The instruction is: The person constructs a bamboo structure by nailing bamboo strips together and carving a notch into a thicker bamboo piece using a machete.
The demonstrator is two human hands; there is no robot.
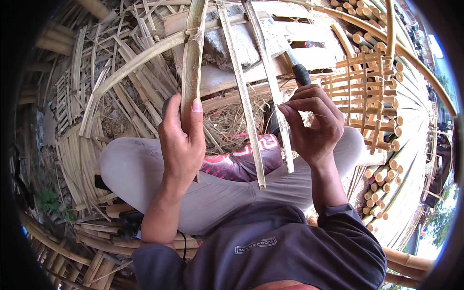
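My left hand [181, 133] is closed round the lower part of a wide split bamboo piece [193, 63], its thumb lying along the front. A curved bamboo crosspiece [140, 59] meets that piece higher up. Two narrow bamboo strips, a middle strip [241, 89] and a right strip [267, 63], run down beside it over my lap. In my right hand [316, 121] is a knife [301, 73] with a dark wrapped handle, its blade pointing away. The thumb and forefinger of that hand pinch together at the right strip's edge; whether they hold anything there is too small to tell.
A grey stone block [220, 48] sits on boards ahead. Split bamboo slats [72, 164] lie at the left. To the right are a woven bamboo lattice [362, 94] and stacked bamboo poles [386, 179]. Dark red printed cloth [244, 157] and dry shavings [227, 123] lie between my legs.
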